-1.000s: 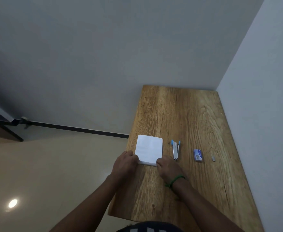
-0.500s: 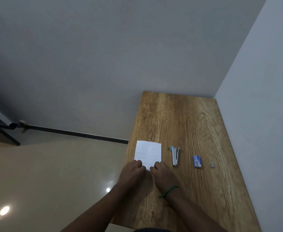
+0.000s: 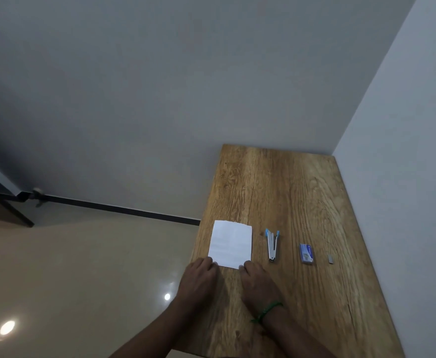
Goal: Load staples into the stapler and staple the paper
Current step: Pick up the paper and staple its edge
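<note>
A folded white paper [image 3: 231, 242] lies flat near the left edge of the wooden table [image 3: 302, 197]. My left hand [image 3: 200, 280] rests palm down at the paper's near left corner, fingertips touching it. At the near right corner my right hand [image 3: 256, 281], with a green band on the wrist, does the same. Right of the paper lies a small silver stapler [image 3: 272, 245] with blue ends, apart from both hands. Further right sit a blue staple box [image 3: 306, 252] and a short grey strip of staples [image 3: 330, 258].
The table stands in a corner, with a grey wall behind it and a pale wall [image 3: 405, 164] along its right side. Its left edge drops to a glossy beige floor [image 3: 82, 280]. The far half of the tabletop is bare wood.
Both hands slid along the paper's near edge, closer together half a second ago and now slightly apart at its corners. The camera tilted, so the view shifted. The other objects stayed put.
</note>
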